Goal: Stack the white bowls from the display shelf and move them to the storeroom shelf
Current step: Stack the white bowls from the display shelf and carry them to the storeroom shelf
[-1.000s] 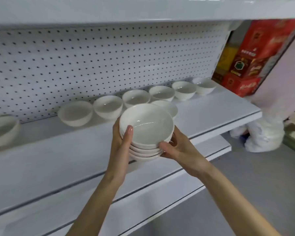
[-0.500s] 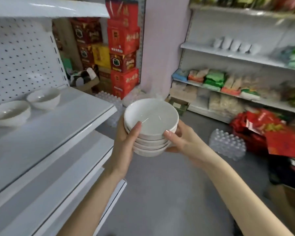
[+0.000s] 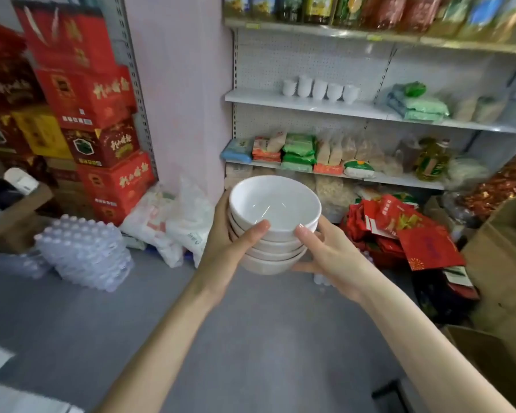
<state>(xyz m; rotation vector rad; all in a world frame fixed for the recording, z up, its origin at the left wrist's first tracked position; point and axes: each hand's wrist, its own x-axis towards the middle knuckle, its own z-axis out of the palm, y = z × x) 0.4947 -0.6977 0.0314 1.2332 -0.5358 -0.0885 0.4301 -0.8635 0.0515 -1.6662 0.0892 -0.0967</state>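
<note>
Both bare forearms are reaching forward over the grey floor [image 3: 265, 338], and the stack of white bowls [image 3: 273, 231] is riding between the hands out in mid-air, clear of any shelf. I am counting 4 bowls nested together, the top one sitting upright and empty. The left hand [image 3: 230, 248] is clasping the stack's left side, thumb lying across the near wall just under the top rim, the other digits hidden behind the bowls. The right hand [image 3: 328, 257] is gripping the right side, thumb pressing near the top rim, and 1 finger is curling under the bottom bowl.

Further out on the floor, a shrink-wrapped pack of water bottles [image 3: 84, 251] is sitting to the left, with white plastic sacks [image 3: 173, 225] slumping just beside it against the pink wall [image 3: 179, 93]. To the right of the bowls, a heap of red packets [image 3: 399, 228] is spilling over the floor, and brown cardboard cartons [image 3: 501, 257] are crowding the right edge.

Back left, red and yellow boxes [image 3: 102, 138] are towering in a tall pile. Straight ahead, the storeroom shelf [image 3: 310, 104] is waiting well beyond the bowls: 5 white cups [image 3: 320, 87] are lining up near its left end, green bags [image 3: 417, 105] are lying toward its right. The board below is carrying packets of dry goods [image 3: 298, 150] and a bottle of oil [image 3: 429, 159], while the top board is showing more bottles and bags, too blurred to name.
</note>
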